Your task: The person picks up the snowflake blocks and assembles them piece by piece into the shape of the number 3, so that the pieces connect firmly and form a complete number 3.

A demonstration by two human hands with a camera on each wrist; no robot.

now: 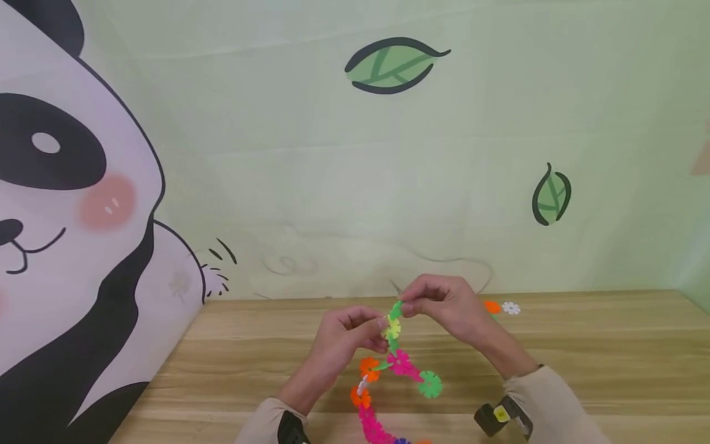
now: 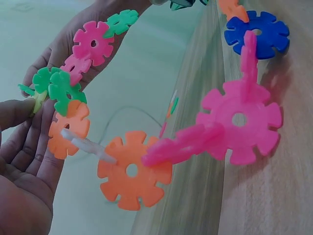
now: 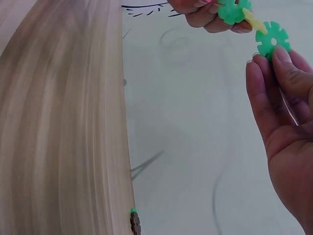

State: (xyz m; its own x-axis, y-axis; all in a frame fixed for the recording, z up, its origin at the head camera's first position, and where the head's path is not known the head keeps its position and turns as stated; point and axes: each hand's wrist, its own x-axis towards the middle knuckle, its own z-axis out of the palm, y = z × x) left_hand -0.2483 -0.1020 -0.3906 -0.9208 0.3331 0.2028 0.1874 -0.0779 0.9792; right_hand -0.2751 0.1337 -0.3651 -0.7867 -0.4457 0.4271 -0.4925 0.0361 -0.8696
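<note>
A chain of slotted plastic flower discs hangs from both hands. My left hand (image 1: pixel 345 338) pinches the yellow flower disc (image 1: pixel 394 328) near the chain's upper end. Up and to the right, my right hand (image 1: pixel 450 306) holds the green flower disc (image 3: pixel 272 38) between thumb and fingers; this disc is slotted into the yellow one. Below, the chain runs through an orange disc (image 2: pixel 132 170), a pink disc (image 2: pixel 239 122) and a blue disc (image 2: pixel 261 35) down toward the table's near side. A side branch of pink discs ends in another green disc (image 1: pixel 430 385).
Loose on the back of the wooden table (image 1: pixel 610 351) lie an orange disc (image 1: pixel 492 306) and a white disc (image 1: pixel 511 308), with a bit of green beside them. Behind the table hangs a pale green backdrop (image 1: pixel 310 166) printed with a panda and leaves.
</note>
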